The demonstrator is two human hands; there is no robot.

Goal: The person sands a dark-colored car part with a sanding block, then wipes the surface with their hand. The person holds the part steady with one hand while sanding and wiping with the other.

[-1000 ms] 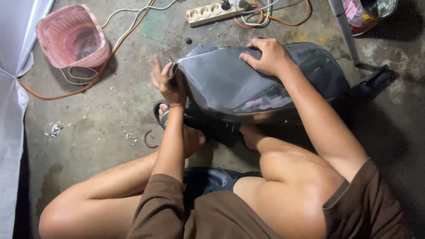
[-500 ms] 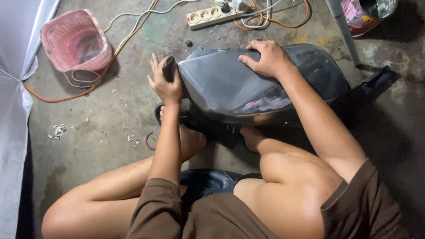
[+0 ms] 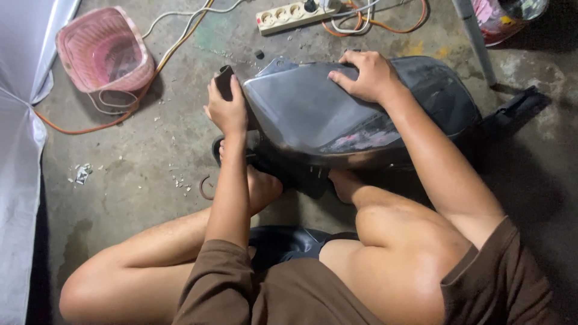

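Grey and glossy, the curved body panel (image 3: 337, 114) lies on the concrete floor (image 3: 138, 162) in front of me, propped against my feet and stretching from the middle of the view toward the right. My left hand (image 3: 227, 108) is at its left end, fingers wrapped tight around a small dark block (image 3: 224, 78) that I press against the panel's edge; I cannot tell what the block is made of. My right hand (image 3: 368, 75) rests flat on the panel's upper rim, fingers spread and curled over the far edge, pinning the piece down rather than pinching it. I sit low, knees bent, a dark sandal (image 3: 265, 165) under my left foot just below the panel. Up and to the left, well apart from my hands, a pink plastic basket (image 3: 102, 51) stands on the floor, with an orange cable (image 3: 120, 114) looping around its near side. A white power strip (image 3: 289, 16) lies beyond the panel near the top, plugs and cords bunched at its right end. A small metal ring (image 3: 205, 188) lies on the concrete beside my left leg, and pale scraps (image 3: 80, 174) are scattered farther left, near a white sheet (image 3: 21, 156) along the edge.
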